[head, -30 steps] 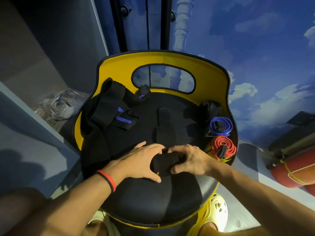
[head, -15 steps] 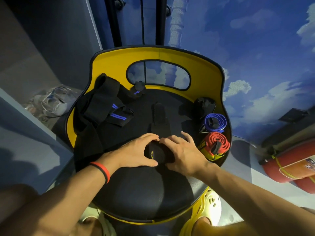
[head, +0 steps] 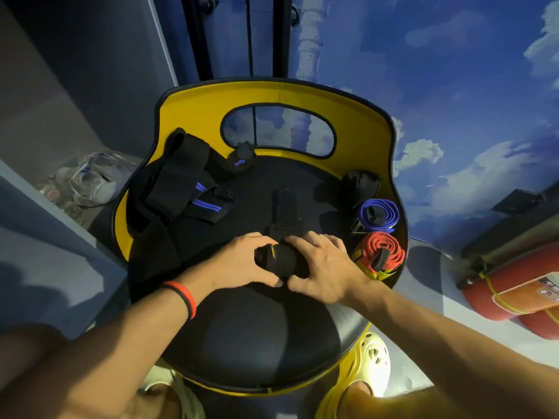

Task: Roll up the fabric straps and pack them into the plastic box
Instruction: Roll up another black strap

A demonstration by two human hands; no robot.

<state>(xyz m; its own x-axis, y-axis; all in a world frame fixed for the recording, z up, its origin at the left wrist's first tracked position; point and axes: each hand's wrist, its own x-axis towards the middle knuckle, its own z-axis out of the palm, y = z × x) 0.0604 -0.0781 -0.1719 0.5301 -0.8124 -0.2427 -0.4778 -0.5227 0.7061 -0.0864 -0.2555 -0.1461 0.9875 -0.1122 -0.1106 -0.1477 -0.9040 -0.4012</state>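
The left hand (head: 242, 263) and right hand (head: 325, 267) meet at the middle of the black chair seat (head: 257, 337). Each grip is clamped on the half-rolled black strap (head: 281, 260), fingers curled over its top and thumbs at its near side. The strap's unrolled tail (head: 286, 207) lies flat on the seat, pointing toward the yellow backrest (head: 193, 110). Along the seat's right edge sit a black roll (head: 361, 182), a blue roll (head: 379, 214) and a red roll (head: 384, 249). Loose blue-striped straps (head: 181, 182) lie heaped on the left.

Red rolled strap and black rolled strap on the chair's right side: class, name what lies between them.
Head view: the blue rolled strap sits between the red rolled strap and the black rolled strap.
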